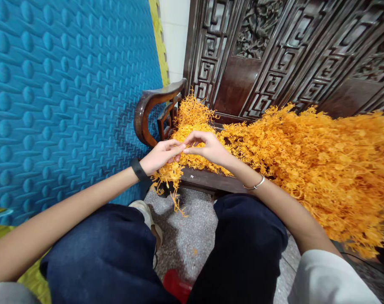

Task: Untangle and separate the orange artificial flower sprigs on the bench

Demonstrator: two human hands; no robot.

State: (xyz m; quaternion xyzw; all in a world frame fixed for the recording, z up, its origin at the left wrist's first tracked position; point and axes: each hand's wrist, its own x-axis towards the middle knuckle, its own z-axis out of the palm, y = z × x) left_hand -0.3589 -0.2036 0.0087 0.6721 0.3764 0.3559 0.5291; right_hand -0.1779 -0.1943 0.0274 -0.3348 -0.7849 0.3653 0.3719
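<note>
A big heap of orange plastic sprigs (321, 160) lies across a dark carved wooden bench (207, 179). My left hand (162, 155) and my right hand (206, 147) meet at the heap's left end, fingertips pinched together on a small orange sprig (169, 173). Part of that sprig dangles below my left hand over the bench edge. A black band sits on my left wrist and a thin silver bangle on my right wrist.
A blue embossed foam mat (61, 97) stands upright on the left. The bench's curved armrest (153, 103) and carved backrest (274, 50) rise behind the heap. My knees in dark jeans (242, 245) are over a speckled grey floor (192, 236), with a red object (175, 285) below.
</note>
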